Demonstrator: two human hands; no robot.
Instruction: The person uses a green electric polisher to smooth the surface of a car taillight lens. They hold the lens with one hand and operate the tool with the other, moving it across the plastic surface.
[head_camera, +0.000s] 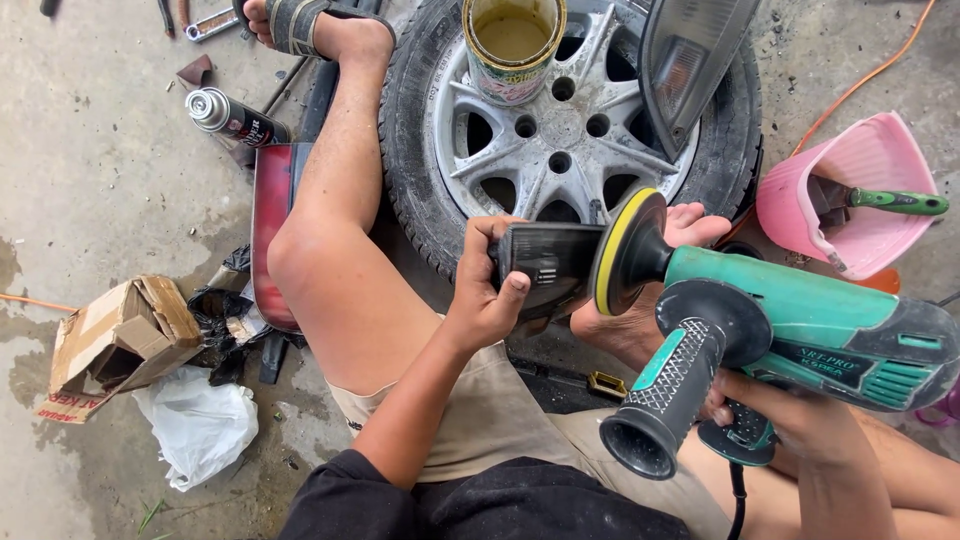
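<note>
The left hand (485, 290) gripped a small dark lamp lens (548, 262); the right hand (770, 415) clenched the green polisher (800, 320). Its pad (625, 250) sat close to the thumb and bare foot (640, 320), so a slip could have grazed skin

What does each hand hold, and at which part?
Left hand grips the dark lamp lens at its left end; right hand holds the green polisher by its rear grip.

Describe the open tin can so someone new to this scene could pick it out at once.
Find the car wheel lying flat on the concrete. The open tin can stands on its upper spokes, left of a grey lamp lens. Unlike the spray can lying beside the leg, it is lidless, showing yellowish contents.
</note>
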